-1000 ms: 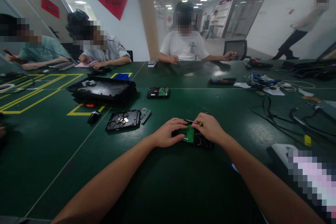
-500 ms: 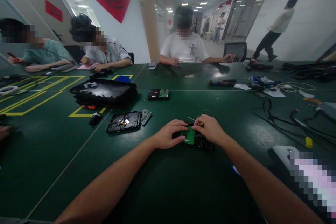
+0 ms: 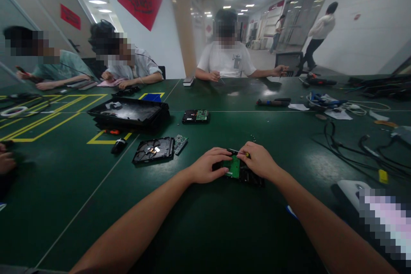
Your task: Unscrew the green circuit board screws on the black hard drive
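Note:
In front of me a hard drive (image 3: 253, 177) lies on the green table, its green circuit board (image 3: 234, 168) facing up. My left hand (image 3: 207, 167) grips the drive's left side, fingers along the far edge and thumb on the near part of the board. My right hand (image 3: 260, 160) pinches a thin screwdriver (image 3: 247, 154) with a yellow and dark handle. Its shaft points left, low over the drive's far edge. Whether the tip touches anything is too small to tell. Several tiny pale bits (image 3: 253, 138), perhaps screws, lie just beyond my right hand.
To the left are an opened drive (image 3: 152, 150), a loose circuit board (image 3: 180, 144), a black mouse (image 3: 118, 145) and a black tray (image 3: 128, 111). Another hard drive (image 3: 196, 116) lies farther back. Black cables (image 3: 349, 150) and a white device (image 3: 348, 190) are at right. People sit opposite.
The screwdriver's shaft has dropped from a raised slant to nearly level against the drive's far edge. Both hands stay on the drive. A person in the background has walked left.

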A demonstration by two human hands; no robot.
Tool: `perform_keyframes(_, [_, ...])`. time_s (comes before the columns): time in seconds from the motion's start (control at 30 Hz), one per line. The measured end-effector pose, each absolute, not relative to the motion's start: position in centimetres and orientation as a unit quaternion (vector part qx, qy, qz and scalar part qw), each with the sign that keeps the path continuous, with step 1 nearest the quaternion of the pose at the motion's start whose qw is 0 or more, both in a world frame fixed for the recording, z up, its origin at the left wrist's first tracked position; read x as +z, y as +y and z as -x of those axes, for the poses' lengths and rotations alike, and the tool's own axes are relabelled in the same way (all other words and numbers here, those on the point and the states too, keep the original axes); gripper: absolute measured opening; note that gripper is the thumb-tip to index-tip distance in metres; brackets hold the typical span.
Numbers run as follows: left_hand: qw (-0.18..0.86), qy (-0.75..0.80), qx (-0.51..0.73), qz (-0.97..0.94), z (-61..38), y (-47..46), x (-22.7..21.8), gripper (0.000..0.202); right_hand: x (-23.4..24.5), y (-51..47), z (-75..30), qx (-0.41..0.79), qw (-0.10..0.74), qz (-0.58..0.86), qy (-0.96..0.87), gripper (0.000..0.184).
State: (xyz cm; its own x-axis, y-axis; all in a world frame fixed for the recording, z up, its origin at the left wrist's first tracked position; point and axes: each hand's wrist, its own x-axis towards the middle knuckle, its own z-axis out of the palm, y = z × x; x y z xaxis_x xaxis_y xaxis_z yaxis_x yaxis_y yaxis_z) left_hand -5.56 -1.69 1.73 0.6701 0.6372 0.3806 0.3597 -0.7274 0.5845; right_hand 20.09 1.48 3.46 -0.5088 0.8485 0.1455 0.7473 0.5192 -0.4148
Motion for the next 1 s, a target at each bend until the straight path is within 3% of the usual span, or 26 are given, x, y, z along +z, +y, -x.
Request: perform_keyframes(1.0, [0.229, 0.285, 0.284, -0.886, 5.55, -1.69, 1.76, 0.045, 3.70, 1.14, -19.83, 0.125, 0.165, 0.483, -0.850, 0.018])
